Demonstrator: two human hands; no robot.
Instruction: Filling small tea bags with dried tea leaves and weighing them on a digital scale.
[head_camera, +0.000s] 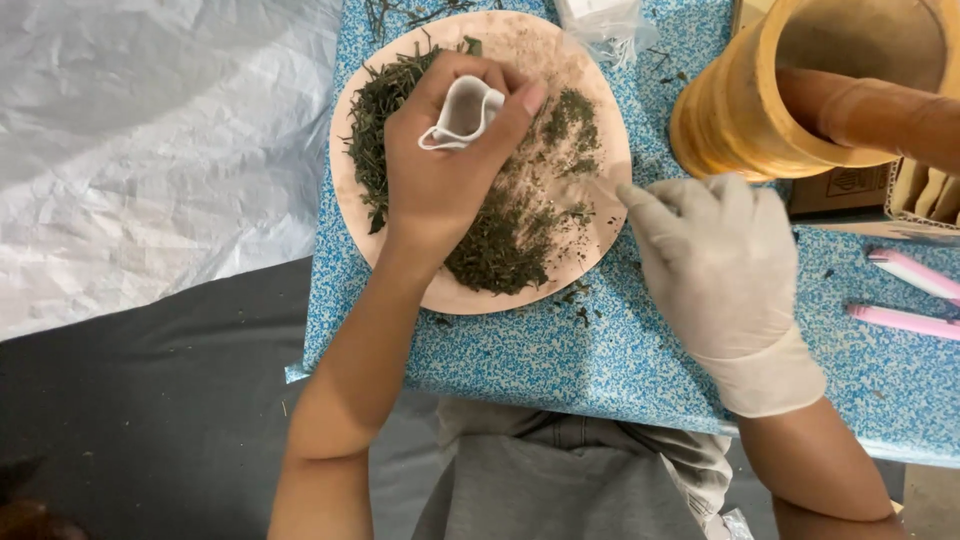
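Pouch (463, 113), small, white, open-mouthed: pinched in bare left hand (440, 165) over round plate (470, 298) of dried green leaves (500, 240). Gloved right hand (715, 265), at plate's right rim, fingers curled, pinch contents indiscernible. Risk: pouch mouth collapsing, scattering leaves off plate; wooden mortar (740, 120) beyond.

A small table (560, 360) with a blue-and-white speckled top carries a round, pale wooden plate (440, 290) at its left half, strewn with dried dark green leaves (500, 245), a few of which have spilled onto the speckled top just below the plate's rim. At the far right corner stands a wooden mortar (740, 120) with a pestle (870, 110) leaning in it, and beside it what looks like a cardboard box (850, 190), mostly cut off by the frame. Two pink, stick-like things (905, 320) lie near the right edge, and a crumpled clear plastic bag (605, 25) rests at the far edge above the plate.
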